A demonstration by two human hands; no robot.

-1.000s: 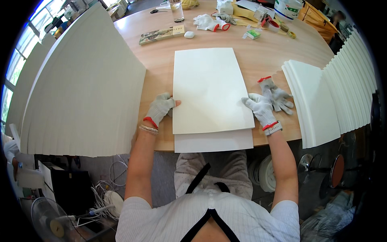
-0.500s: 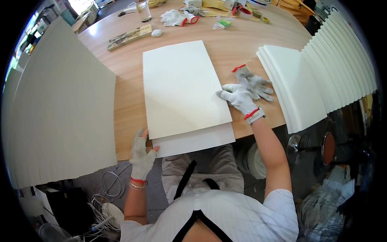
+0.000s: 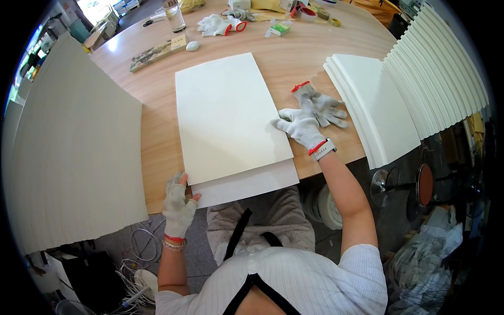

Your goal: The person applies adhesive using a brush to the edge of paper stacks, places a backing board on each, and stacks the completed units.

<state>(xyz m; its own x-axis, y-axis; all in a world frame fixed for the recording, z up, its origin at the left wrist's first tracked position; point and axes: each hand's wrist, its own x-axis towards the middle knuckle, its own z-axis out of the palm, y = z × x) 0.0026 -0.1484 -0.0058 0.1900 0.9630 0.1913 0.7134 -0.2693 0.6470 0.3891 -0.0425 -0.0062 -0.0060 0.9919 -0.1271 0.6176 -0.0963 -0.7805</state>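
A thick cream-white board or stack of sheets (image 3: 228, 115) lies in front of me, with a white sheet (image 3: 247, 184) sticking out under its near edge. My left hand (image 3: 179, 205), in a white knit glove with bare thumb and fingertip showing, is at the near left corner; its fingers are apart and touch the sheets' left edge. Across from it, my right hand (image 3: 302, 127), gloved and with a watch (image 3: 324, 149) at the wrist, rests against the right edge, fingers stretched out. Just beyond that hand lies a loose grey-white glove (image 3: 319, 105) with a red cuff.
Tall pale sheets (image 3: 79, 147) rise at the left. A white stack (image 3: 375, 105) and a ridged stack (image 3: 436, 73) stand at the right. Farther back on the wooden table (image 3: 157, 94) are a book-like block (image 3: 157, 53), a glass (image 3: 174, 17), gloves (image 3: 218, 25) and tape rolls (image 3: 307, 14).
The whole scene has shifted slightly left in the picture. Both hands keep nearly the same places at the edges of the sheets.
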